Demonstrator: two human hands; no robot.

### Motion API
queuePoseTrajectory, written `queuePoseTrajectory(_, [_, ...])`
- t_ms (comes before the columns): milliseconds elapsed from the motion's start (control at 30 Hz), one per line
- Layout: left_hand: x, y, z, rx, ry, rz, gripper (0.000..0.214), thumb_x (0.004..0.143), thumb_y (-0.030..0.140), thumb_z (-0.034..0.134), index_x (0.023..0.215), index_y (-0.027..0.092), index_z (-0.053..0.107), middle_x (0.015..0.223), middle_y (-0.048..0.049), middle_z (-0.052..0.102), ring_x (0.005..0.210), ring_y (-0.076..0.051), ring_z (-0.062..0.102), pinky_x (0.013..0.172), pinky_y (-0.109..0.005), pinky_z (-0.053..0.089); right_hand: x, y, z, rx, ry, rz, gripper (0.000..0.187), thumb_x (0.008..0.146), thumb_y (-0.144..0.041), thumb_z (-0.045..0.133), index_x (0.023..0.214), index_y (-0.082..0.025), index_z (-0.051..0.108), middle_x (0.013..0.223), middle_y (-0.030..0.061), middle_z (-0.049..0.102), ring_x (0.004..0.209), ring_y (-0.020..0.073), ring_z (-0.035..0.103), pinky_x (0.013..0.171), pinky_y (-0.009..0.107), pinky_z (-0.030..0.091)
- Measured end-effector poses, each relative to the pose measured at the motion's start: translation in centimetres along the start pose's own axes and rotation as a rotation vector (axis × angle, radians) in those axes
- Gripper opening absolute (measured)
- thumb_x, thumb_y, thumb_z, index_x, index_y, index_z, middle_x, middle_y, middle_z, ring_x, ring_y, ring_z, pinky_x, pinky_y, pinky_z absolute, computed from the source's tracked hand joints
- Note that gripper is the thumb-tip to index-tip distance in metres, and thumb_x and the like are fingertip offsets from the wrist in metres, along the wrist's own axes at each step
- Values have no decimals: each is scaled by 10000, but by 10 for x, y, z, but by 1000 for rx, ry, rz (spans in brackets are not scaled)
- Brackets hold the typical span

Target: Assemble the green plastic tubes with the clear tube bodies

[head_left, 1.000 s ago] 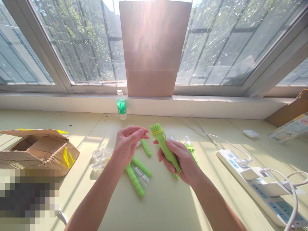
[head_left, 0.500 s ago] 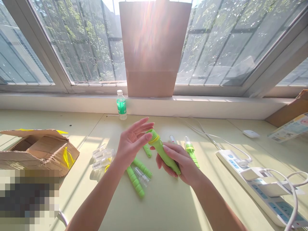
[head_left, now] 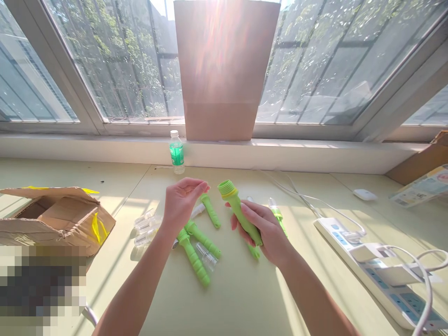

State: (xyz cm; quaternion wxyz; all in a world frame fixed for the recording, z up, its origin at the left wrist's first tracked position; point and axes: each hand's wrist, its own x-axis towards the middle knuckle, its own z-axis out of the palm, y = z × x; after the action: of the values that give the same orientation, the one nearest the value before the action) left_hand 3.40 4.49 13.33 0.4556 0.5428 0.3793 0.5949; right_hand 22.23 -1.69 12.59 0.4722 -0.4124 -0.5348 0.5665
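In my right hand (head_left: 261,224) is a green plastic tube (head_left: 241,214), its fingers wrapped round the lower part. The tube tilts, its wide threaded mouth up and to the left, with a yellow ring below the thread. Left of that mouth, and apart from it, my left hand (head_left: 184,200) has its fingertips pinched together; anything between them is too small to make out. Beneath the hands lie several ribbed green handles (head_left: 196,261) and a clear plastic threaded cap (head_left: 207,256). More clear caps (head_left: 145,226) are grouped beside my left wrist.
At left sits an open cardboard box (head_left: 77,219) with yellow strips. A bottle with a green label (head_left: 177,154) stands by the windowsill. On the right lies a white power strip (head_left: 371,275) with plugs and cables. Behind my right hand is a green piece with a clear top (head_left: 275,207).
My left hand has moved left and away from the tube's mouth, and its spread fingers have closed into a pinch. The tube has tipped slightly more upright in my right hand.
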Motion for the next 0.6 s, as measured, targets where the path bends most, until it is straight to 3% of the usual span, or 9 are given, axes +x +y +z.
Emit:
queuePoseTrajectory(100, [6, -8, -5, 99, 19, 5, 216, 735, 356, 761, 776, 156, 691, 746, -55, 732, 747, -187, 702, 775, -318, 552, 0, 0, 0, 13, 1, 7, 322, 948, -434, 487, 1075, -185, 647, 724, 12, 620, 403, 63, 407, 391, 233, 233])
queuePoseTrajectory(233, [7, -14, -5, 163, -53, 33, 211, 768, 354, 722, 818, 162, 652, 838, -67, 733, 832, -193, 700, 833, -334, 538, 0, -2, 1, 7, 2, 10, 339, 940, -448, 492, 1077, -180, 649, 724, 17, 620, 404, 69, 407, 392, 236, 232])
queuePoseTrajectory(367, [4, -16, -4, 251, -50, 90, 172, 794, 255, 643, 703, 191, 512, 772, -24, 683, 792, -181, 678, 784, -336, 544, 0, -3, 1, 0, 10, 24, 358, 925, -468, 500, 1074, -174, 642, 713, 20, 619, 401, 78, 402, 389, 244, 228])
queuePoseTrajectory(467, [2, -13, -7, 366, -86, 161, 149, 772, 127, 548, 659, 194, 479, 1020, -64, 688, 1017, -212, 644, 877, -364, 523, 0, -3, 1, -1, 0, 26, 340, 927, -462, 496, 1046, -175, 635, 716, 20, 619, 399, 76, 400, 392, 247, 228])
queuePoseTrajectory(533, [1, -9, -9, 461, -150, 195, 152, 748, 86, 527, 818, 209, 581, 1312, -89, 576, 1236, -248, 534, 972, -401, 479, 0, -4, 1, -1, -5, 24, 334, 930, -459, 489, 1034, -175, 632, 723, 20, 621, 398, 73, 396, 394, 249, 228])
queuePoseTrajectory(600, [0, -6, -12, 581, -254, 186, 498, 744, 100, 559, 1211, 272, 543, 1533, -88, 327, 1404, -283, 340, 1043, -445, 420, 0, -4, 1, -2, -7, 26, 337, 928, -463, 488, 1029, -175, 631, 724, 22, 623, 396, 73, 393, 393, 251, 228])
